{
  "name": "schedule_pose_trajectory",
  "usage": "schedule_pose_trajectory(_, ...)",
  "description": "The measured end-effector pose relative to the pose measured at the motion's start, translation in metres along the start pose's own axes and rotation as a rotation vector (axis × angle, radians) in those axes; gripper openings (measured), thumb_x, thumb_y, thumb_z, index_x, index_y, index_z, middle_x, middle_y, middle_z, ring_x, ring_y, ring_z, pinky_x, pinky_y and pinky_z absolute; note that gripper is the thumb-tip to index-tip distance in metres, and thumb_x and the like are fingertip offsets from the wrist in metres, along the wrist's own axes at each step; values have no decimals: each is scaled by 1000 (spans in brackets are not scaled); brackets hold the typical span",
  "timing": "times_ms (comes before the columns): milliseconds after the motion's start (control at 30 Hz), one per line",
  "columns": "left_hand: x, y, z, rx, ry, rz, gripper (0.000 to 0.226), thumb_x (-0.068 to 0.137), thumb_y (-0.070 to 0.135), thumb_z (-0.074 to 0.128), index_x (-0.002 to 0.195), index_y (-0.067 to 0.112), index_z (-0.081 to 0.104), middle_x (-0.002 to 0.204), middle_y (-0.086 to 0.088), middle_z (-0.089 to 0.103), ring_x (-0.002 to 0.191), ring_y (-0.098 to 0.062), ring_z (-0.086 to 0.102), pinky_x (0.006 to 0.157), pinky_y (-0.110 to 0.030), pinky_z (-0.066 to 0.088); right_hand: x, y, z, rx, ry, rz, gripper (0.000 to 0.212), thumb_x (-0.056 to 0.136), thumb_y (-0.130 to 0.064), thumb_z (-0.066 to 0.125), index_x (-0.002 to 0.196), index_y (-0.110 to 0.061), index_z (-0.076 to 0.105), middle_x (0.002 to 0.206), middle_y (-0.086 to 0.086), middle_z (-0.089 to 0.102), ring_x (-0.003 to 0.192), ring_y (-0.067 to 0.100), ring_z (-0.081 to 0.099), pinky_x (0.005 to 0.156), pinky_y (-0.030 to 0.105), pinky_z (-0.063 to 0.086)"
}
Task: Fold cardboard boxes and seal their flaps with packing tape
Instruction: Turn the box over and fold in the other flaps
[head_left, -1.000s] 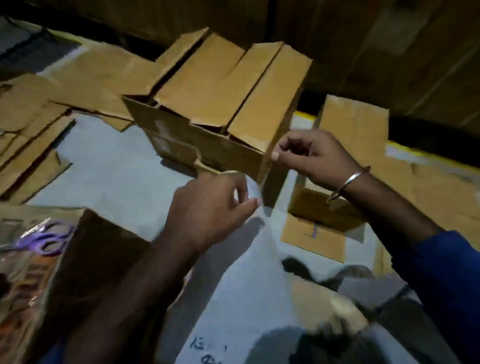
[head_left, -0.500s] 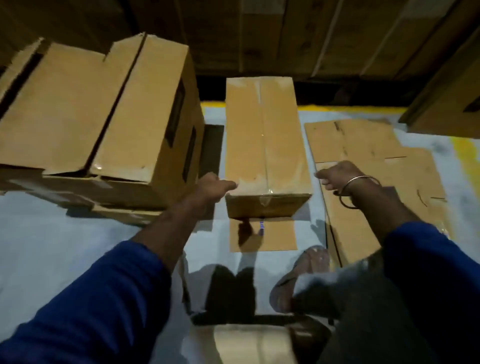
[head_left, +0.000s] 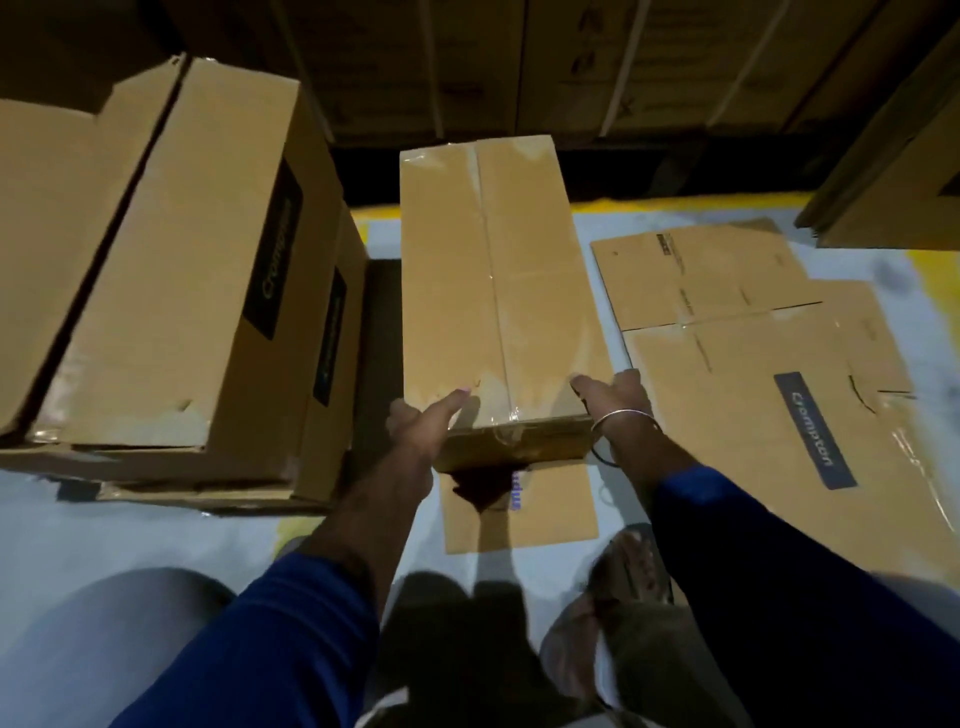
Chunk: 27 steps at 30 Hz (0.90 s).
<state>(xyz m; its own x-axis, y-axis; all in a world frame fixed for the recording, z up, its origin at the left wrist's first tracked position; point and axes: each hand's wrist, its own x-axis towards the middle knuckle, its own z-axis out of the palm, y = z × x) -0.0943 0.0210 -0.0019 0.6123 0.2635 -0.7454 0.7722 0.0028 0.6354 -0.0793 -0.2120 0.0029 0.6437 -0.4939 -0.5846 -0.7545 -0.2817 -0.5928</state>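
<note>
- taped box (head_left: 498, 291) sits dead ahead on the floor, long axis running straight away from me, near end right at my hands
- left hand (head_left: 423, 421) and right hand (head_left: 615, 397) clamp the near corners, thumbs flat on top, both equally close
- it's sealed, so no clue what's inside
- bigger stacked boxes (head_left: 171, 291) left, flat cardboard (head_left: 753, 332) right
</note>
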Motion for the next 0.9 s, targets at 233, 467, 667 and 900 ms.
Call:
schedule_pose_trajectory(233, -32, 35, 14, -285, -54, 108, 104, 80, 55, 81, 158, 31, 17, 158, -2, 33, 124, -25, 46, 103, -54, 48, -31, -96, -68, -286, 215, -322, 73, 83, -55, 76, 137, -12, 51, 136, 16, 56, 121, 41, 57, 91, 44, 50)
schedule_pose_trajectory(467, -72, 27, 36, -565, -299, 7, 40, 96, 53, 67, 126, 28, 59, 119, -4, 68, 98, -26, 75, 94, -51, 57, -110, -126, -115, -565, 450, -586, 63, 86, -54, 71, 134, -20, 49, 139, 14, 46, 127, 43, 44, 94, 53, 47)
schedule_pose_trajectory(667, -48, -33, 26, -709, -262, -228, 55, 95, 58, 65, 134, 19, 66, 133, -17, 63, 118, -39, 65, 89, -63, 58, -148, -108, -47, -784, 380, -764, 58, 89, -47, 65, 138, -24, 44, 151, 11, 36, 130, 37, 38, 94, 50, 43)
schedule_pose_trajectory(900, -7, -75, 10, -817, -314, -383, 58, 93, 52, 69, 136, 13, 65, 128, -18, 71, 122, -42, 64, 110, -65, 44, -155, -94, -3, -754, 41, -1079, 47, 92, -48, 62, 129, -21, 53, 131, 6, 43, 121, 30, 41, 97, 47, 44)
